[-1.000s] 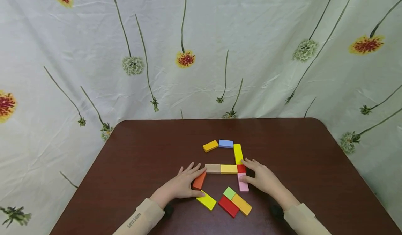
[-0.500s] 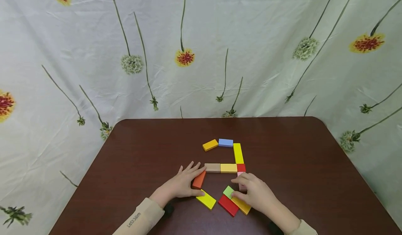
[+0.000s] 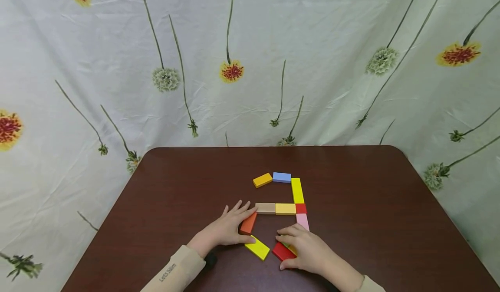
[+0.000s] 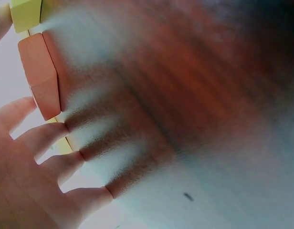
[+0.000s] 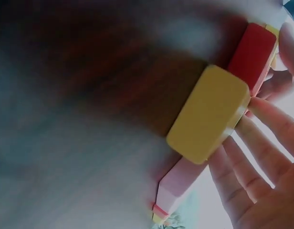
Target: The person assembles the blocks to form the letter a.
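Observation:
My left hand (image 3: 223, 230) lies spread at the left of the blocks. Its thumb touches a bright yellow block (image 3: 259, 249), and its index finger reaches past an orange-red block (image 3: 248, 224) to the end of a tan block (image 3: 265, 208). The left wrist view shows these fingers apart, beside the orange-red block. Over a small cluster at the front, my right hand (image 3: 310, 249) covers most of an amber block (image 5: 209, 114) and a green block (image 3: 285, 244). Its thumb is at the near end of a red block (image 3: 282, 252). Seen from the right wrist, extended fingers touch the amber block's edge.
A pale yellow block (image 3: 285, 209), a small red block (image 3: 300, 208) and a pink block (image 3: 302, 220) join the tan one. Farther back are a yellow block (image 3: 297, 190), a blue block (image 3: 281, 177) and an amber-orange block (image 3: 262, 180). All lie on the dark brown table (image 3: 187, 179).
My right hand has left the pink and upper yellow blocks and moved toward me, onto the red, green and amber cluster. The left hand has stayed in place.

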`<state>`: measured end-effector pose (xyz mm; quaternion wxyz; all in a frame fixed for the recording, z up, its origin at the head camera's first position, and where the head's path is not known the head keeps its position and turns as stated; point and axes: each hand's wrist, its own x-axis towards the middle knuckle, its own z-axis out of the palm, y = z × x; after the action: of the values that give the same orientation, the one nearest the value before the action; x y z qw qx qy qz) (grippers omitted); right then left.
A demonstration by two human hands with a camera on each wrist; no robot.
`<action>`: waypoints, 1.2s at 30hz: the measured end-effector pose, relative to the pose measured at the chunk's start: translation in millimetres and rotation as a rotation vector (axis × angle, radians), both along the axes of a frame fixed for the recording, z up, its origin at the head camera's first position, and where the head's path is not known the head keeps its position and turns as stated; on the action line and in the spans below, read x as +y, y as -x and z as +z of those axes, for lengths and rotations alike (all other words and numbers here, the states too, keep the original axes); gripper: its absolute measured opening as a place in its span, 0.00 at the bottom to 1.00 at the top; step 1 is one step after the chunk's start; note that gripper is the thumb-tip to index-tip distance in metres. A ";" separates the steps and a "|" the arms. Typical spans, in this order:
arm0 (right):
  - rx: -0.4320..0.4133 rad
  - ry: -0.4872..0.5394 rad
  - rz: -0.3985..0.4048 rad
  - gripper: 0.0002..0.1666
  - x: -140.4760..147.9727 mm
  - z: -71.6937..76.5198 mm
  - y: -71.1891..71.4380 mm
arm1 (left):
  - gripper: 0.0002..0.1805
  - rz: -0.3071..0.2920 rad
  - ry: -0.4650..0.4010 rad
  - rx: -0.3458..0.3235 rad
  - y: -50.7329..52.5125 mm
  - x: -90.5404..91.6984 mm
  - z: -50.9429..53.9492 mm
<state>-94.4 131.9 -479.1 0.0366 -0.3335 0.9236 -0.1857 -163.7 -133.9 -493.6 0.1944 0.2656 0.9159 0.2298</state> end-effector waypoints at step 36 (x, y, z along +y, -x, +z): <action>0.283 -0.134 0.061 0.18 -2.7 3.0 -21.0 | 0.49 -0.007 -0.010 0.007 -2.6 0.2 4.2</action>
<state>-73.4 129.2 -476.1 -0.0662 -0.3812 0.9192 -0.0735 -161.1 -133.7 -489.4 0.1909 0.2704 0.9145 0.2328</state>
